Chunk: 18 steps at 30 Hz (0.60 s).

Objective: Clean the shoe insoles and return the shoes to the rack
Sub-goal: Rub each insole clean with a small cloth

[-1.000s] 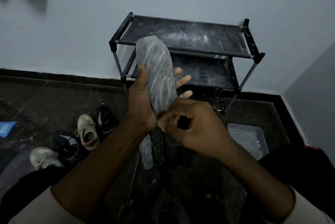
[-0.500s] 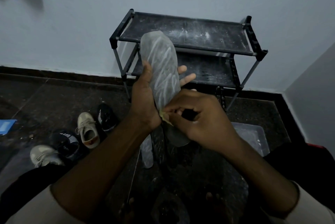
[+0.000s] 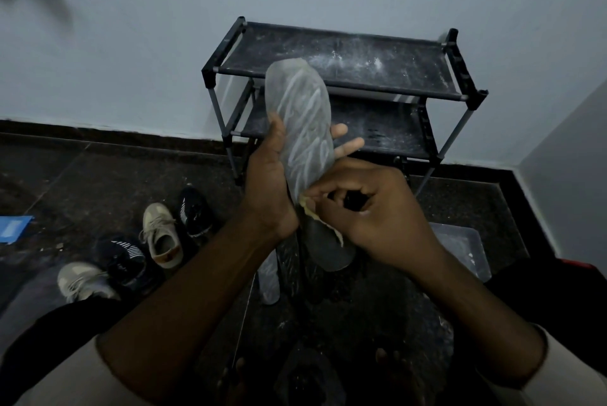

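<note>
From my remote seat I watched the left hand (image 3: 266, 195) gripping the grey insole (image 3: 303, 123) at its middle, thumb on the near edge and fingers (image 3: 348, 146) wrapped behind it with their tips showing on the far side. The insole stood nearly upright, toe end up, streaked with white, held above the floor in front of the black rack (image 3: 345, 57). The right hand (image 3: 371, 208) was curled, pinching a small yellowish cloth (image 3: 310, 210) against the insole's lower part. Both rack shelves looked dusty. On the floor to the left lay a beige shoe (image 3: 162, 234), a black shoe (image 3: 193, 211) just beside it, a striped shoe (image 3: 126, 257) and a grey shoe (image 3: 82, 280). A clear tub (image 3: 460, 248) sat to the right.
</note>
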Motion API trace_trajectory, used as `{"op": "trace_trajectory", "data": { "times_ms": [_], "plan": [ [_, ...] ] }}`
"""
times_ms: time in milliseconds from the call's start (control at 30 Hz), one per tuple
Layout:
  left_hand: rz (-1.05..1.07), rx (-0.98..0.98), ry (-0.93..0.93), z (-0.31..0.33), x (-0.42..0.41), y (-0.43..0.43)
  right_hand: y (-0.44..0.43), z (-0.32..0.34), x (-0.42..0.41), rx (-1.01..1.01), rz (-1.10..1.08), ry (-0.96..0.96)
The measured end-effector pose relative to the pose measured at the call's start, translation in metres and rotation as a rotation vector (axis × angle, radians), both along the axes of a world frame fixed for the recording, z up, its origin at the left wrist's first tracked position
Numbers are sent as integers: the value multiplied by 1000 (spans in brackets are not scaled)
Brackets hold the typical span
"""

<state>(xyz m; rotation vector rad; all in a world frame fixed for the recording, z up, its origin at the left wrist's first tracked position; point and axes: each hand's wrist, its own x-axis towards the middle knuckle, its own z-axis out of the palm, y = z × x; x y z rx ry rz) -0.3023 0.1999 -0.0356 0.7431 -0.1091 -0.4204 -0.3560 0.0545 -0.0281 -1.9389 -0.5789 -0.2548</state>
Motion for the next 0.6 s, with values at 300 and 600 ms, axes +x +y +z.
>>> {"op": "trace_trajectory", "data": {
  "times_ms": [300,600],
  "plan": [
    [-2,9,37,1,-4,-3,3,2,-3,-21,2,17],
    [8,8,36,0,-4,-3,2,3,-3,-58,11,4]
  ]
}}
